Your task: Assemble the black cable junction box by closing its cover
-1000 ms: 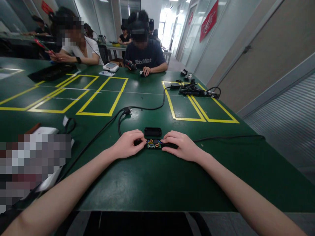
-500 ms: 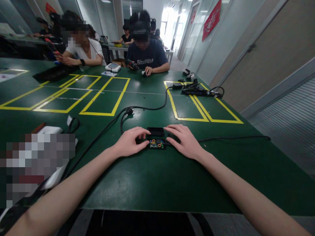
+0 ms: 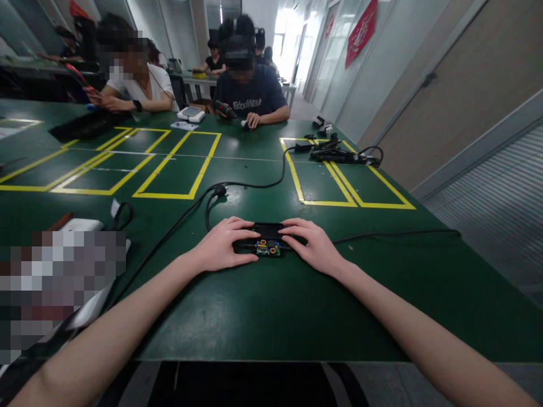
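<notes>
A small open black case with a green circuit board lies on the green table in front of me. A black rectangular cover sits just behind it, touching or overlapping its far edge. My left hand grips the cover's left end, fingers curled round it and the thumb by the case. At the cover's right end, the fingers of my right hand are closed on it in the same way. A thin black cable leaves the case to the right.
A black power cable with a plug snakes across the table behind my hands. Yellow tape rectangles mark the surface. Black adapters and cords lie far right. A white device sits at left. Two people work across the table.
Both hands left the ends of the open case, reached back to the black cover and took hold of it. The cover now lies closer to the case.
</notes>
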Available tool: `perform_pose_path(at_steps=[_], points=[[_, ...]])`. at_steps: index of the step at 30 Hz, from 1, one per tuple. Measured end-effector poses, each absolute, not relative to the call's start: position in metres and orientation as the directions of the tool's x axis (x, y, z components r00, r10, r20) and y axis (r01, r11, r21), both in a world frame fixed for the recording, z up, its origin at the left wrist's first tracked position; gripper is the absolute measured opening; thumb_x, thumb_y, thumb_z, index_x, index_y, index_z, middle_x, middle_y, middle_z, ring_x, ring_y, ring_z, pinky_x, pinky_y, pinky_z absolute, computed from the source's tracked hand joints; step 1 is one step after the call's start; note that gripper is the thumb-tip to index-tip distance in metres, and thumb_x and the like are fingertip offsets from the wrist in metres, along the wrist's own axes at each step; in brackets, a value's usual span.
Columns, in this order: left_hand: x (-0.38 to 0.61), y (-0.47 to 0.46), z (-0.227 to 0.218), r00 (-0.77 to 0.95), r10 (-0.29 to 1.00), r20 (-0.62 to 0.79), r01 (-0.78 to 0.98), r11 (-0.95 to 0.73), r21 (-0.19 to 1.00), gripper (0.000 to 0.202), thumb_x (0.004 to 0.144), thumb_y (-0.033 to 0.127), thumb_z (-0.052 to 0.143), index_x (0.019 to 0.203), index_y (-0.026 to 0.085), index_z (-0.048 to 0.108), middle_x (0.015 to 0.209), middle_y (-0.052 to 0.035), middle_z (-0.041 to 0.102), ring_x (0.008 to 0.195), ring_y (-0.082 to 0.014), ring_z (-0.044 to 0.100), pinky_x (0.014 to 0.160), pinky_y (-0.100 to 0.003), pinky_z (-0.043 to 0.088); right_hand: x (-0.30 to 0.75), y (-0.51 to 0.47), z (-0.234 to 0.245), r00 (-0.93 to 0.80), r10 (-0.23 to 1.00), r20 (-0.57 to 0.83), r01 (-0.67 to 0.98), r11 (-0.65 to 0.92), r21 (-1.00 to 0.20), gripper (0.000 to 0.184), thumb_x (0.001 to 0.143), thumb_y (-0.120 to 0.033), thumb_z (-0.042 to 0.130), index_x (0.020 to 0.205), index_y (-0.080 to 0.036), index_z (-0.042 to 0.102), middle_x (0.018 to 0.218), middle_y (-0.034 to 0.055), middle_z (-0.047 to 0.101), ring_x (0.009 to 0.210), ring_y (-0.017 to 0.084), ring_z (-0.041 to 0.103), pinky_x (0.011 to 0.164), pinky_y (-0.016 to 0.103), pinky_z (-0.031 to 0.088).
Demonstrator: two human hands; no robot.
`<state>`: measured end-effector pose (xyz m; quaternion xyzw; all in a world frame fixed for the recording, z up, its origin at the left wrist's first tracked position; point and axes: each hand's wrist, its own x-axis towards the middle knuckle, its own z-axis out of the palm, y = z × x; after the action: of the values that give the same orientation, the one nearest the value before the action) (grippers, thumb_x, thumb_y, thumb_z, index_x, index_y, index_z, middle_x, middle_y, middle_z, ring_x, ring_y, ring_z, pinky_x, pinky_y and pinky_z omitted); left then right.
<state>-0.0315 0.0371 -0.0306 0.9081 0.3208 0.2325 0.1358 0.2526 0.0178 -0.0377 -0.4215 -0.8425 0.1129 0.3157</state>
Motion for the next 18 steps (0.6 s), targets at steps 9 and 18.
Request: perform_pose_path(at_steps=[9,18], points=[[-0.0315,0.0357,-0.0314,0.68,0.639,0.358,0.507,-0.764,0.4,0.046,0.082,0.041,0.083,0.123,0.021,0.076,0.145,-0.0177,0.063,0.127,-0.0341,0.066,0.109,-0.054,0.052,0.2475,0.0177,-0.0383,-0.395,0.769,0.503,0.557,0.636,-0.534,0.013,0.096,-0.019,0.067,0.1,-0.022,0.078,0.12,0.0096,0.075,0.109,0.025,0.073,0.098,0.043,0.06],[-0.0294,0.03,-0.0279,0.677,0.636,0.371,0.466,-0.76,0.452,0.038,0.082,0.031,0.083,0.118,0.021,0.076,0.147,-0.0139,0.058,0.118,-0.0283,0.069,0.103,-0.047,0.058,0.2435,0.0151,-0.0384,-0.293,0.854,0.431,0.404,0.519,-0.753,0.011,0.09,-0.019,0.069,0.096,-0.023,0.078,0.118,0.0084,0.069,0.102,0.022,0.071,0.077,0.033,0.066]])
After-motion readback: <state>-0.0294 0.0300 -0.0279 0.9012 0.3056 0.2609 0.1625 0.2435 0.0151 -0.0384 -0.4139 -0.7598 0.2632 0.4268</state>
